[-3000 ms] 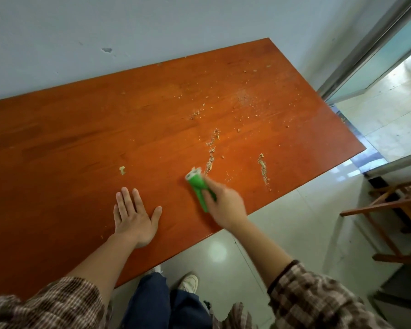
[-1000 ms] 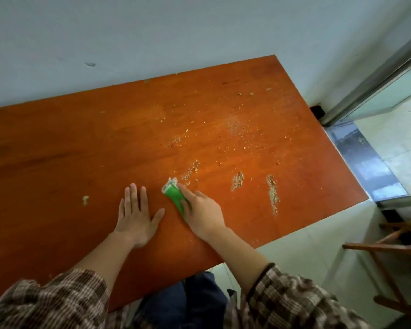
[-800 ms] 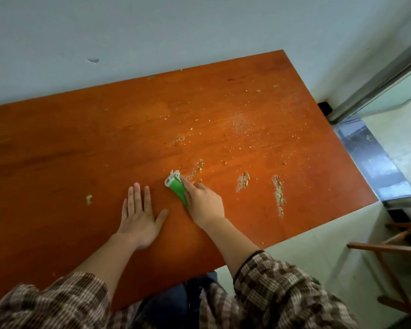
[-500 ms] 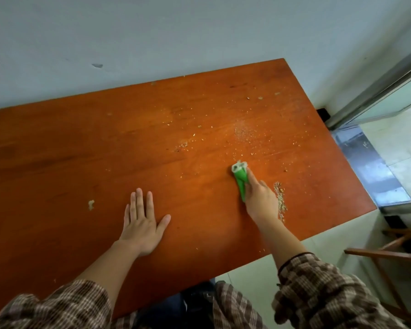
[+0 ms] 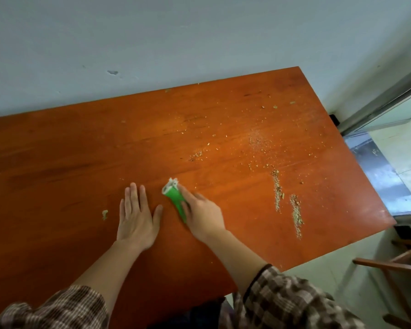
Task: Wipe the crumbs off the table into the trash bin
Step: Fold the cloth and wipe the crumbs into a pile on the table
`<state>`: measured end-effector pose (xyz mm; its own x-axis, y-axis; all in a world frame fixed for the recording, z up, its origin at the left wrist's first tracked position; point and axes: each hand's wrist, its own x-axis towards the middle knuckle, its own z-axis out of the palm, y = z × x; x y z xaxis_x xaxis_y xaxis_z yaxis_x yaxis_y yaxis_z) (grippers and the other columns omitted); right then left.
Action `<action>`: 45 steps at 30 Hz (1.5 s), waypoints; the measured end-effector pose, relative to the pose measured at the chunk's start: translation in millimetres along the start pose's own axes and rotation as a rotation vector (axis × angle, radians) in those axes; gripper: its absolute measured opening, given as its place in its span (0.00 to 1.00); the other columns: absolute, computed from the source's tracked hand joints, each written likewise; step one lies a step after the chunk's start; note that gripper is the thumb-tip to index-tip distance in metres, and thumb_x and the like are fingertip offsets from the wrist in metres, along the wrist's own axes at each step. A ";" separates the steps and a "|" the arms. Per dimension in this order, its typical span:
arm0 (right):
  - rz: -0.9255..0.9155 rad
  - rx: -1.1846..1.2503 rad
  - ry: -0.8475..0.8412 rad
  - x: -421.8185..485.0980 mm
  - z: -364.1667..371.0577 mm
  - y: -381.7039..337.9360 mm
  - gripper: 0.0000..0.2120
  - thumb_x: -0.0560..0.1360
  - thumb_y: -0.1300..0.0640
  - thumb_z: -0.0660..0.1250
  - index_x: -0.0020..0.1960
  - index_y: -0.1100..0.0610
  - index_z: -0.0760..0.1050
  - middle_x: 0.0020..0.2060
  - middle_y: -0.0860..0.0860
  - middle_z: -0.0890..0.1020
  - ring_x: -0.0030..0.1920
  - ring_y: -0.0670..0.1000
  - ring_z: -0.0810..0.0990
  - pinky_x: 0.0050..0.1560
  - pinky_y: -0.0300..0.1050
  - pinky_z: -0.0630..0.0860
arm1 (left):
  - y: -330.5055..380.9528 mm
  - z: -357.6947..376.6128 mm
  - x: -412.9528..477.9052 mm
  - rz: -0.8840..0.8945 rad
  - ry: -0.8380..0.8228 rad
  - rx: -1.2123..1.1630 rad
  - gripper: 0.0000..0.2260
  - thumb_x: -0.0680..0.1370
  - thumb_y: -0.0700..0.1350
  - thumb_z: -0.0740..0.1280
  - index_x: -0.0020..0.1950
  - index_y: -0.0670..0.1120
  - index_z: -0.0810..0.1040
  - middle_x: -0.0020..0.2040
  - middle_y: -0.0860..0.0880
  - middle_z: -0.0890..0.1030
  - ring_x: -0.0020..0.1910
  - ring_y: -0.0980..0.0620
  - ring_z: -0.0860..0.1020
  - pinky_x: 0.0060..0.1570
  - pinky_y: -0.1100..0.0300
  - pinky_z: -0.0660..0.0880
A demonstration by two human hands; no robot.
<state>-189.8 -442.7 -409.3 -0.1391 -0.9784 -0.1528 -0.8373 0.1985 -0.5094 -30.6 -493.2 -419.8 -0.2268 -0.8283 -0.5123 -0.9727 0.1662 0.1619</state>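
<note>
The crumbs (image 5: pixel 277 195) lie in swept lines near the table's (image 5: pixel 57 162) right end. The right hand (image 5: pixel 203 216) grips a green cloth (image 5: pixel 176 199); the left hand (image 5: pixel 137 216) rests flat, fingers spread. Sweeping seems mid-way; no bin is visible.

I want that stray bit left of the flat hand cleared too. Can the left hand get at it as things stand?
Probably yes. The left hand lies flat on the table with the pale crumb just beyond its little-finger side, and nothing lies between them.

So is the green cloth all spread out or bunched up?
Bunched up. The green cloth is a narrow wad, pressed on the table under the right hand.
</note>
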 end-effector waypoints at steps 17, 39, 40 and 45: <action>0.567 -0.152 0.225 26.9 -66.3 117.5 0.21 0.81 0.52 0.53 0.74 0.48 0.60 0.41 0.54 0.81 0.36 0.55 0.79 0.29 0.43 0.75 | -2.6 -0.7 15.7 -0.047 -0.064 -0.059 0.35 0.79 0.63 0.40 0.73 0.43 0.28 0.72 0.42 0.24 0.71 0.46 0.26 0.71 0.50 0.32; 0.463 -0.089 0.136 101.6 -41.8 60.2 0.22 0.81 0.52 0.53 0.75 0.52 0.57 0.48 0.56 0.81 0.39 0.53 0.80 0.35 0.48 0.80 | -3.8 6.3 17.2 -0.036 0.007 -0.080 0.35 0.79 0.62 0.40 0.72 0.42 0.26 0.70 0.41 0.23 0.71 0.45 0.25 0.71 0.50 0.32; 0.502 -0.095 0.158 100.5 -46.7 69.3 0.22 0.82 0.52 0.52 0.75 0.52 0.57 0.48 0.56 0.81 0.38 0.53 0.79 0.33 0.46 0.78 | -3.1 6.3 17.3 -0.038 0.019 -0.088 0.35 0.79 0.62 0.40 0.72 0.42 0.26 0.70 0.41 0.24 0.71 0.45 0.26 0.71 0.50 0.32; 0.610 -0.139 0.275 101.9 -71.6 85.2 0.21 0.82 0.54 0.52 0.74 0.53 0.57 0.50 0.58 0.81 0.44 0.58 0.80 0.36 0.47 0.74 | 4.6 -3.4 35.3 -0.015 0.147 -0.135 0.32 0.80 0.59 0.44 0.76 0.44 0.35 0.77 0.42 0.34 0.75 0.46 0.33 0.71 0.50 0.33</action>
<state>-313.2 -529.5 -407.7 -0.7216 -0.6765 -0.1474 -0.6243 0.7277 -0.2841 -42.9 -523.5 -434.4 -0.1935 -0.9011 -0.3880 -0.9582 0.0886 0.2721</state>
